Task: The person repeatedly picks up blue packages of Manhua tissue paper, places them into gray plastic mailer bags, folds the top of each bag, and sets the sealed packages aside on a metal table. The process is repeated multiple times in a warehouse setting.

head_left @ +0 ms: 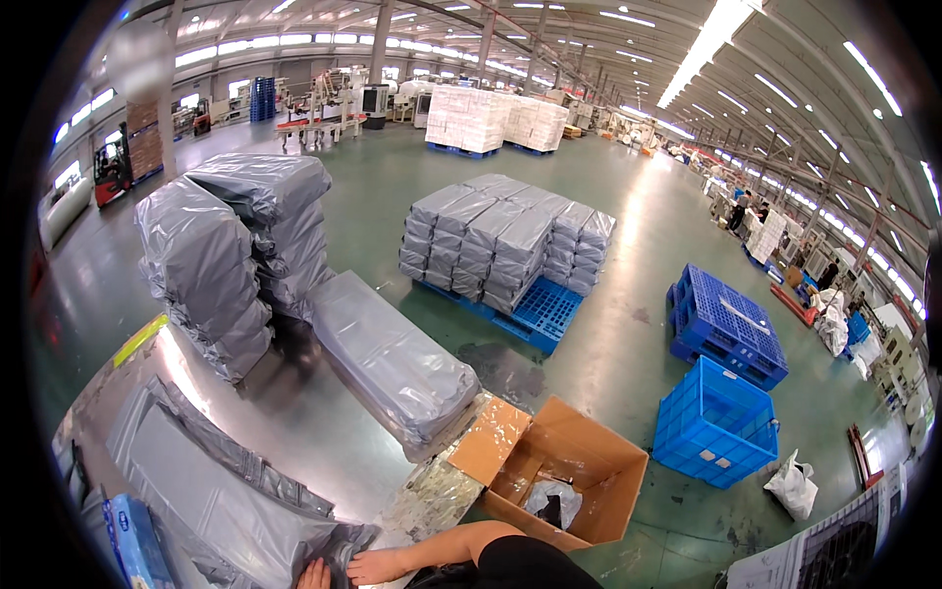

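A long grey plastic bag (226, 491) lies on the metal table, its crumpled end at the lower edge of the view. My left hand (314, 575) shows only its fingers, stretched out against that end. Just to its right, my right hand (378, 566) has its fingers bent onto the gathered plastic and appears to grip it. The rest of the left hand is cut off by the frame. At the table's left corner, beside the bag, lies a blue-and-white plastic pack (137, 540).
Wrapped grey bundles (196, 255) stand stacked on the table, with one long bundle (392, 353) lying along its far side. An open cardboard box (613, 471) sits to the right. Beyond are a blue crate (716, 432), blue pallets (726, 314) and a loaded pallet (549, 314).
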`<state>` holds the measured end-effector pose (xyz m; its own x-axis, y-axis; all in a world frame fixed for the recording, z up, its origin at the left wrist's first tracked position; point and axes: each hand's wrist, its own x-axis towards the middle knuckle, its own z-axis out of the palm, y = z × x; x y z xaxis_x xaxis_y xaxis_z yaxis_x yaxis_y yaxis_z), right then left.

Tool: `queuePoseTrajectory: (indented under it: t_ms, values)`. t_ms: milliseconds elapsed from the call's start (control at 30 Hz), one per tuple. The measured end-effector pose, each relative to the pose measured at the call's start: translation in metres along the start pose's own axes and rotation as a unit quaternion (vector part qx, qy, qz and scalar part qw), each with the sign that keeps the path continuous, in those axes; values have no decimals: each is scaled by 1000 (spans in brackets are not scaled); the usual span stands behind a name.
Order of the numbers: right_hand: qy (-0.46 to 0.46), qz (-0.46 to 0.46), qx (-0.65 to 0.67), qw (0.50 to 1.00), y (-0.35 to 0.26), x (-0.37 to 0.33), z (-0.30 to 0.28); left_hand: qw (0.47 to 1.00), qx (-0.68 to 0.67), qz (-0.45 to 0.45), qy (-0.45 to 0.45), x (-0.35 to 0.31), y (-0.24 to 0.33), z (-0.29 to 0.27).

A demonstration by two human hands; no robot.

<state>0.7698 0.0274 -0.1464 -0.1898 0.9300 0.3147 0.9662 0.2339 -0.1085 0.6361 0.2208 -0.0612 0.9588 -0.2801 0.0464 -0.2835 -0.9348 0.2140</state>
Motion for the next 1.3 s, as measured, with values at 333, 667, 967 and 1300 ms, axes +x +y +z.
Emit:
queuePoseTrajectory:
  t_ms: [333, 667, 967, 1300]
  values:
    - [108, 36, -86, 990, 6, 12, -12, 999, -16, -14, 35, 4, 2, 0]
    - [127, 59, 27, 990, 44, 80, -58, 931, -264, -247, 39, -4, -2, -16]
    - [48, 140, 94, 984, 73, 106, -28, 894, -254, -362, -67, -97, -46, 0]
    - [-55, 317, 119, 939, 65, 119, -95, 732, -415, -438, 315, -130, -26, 27]
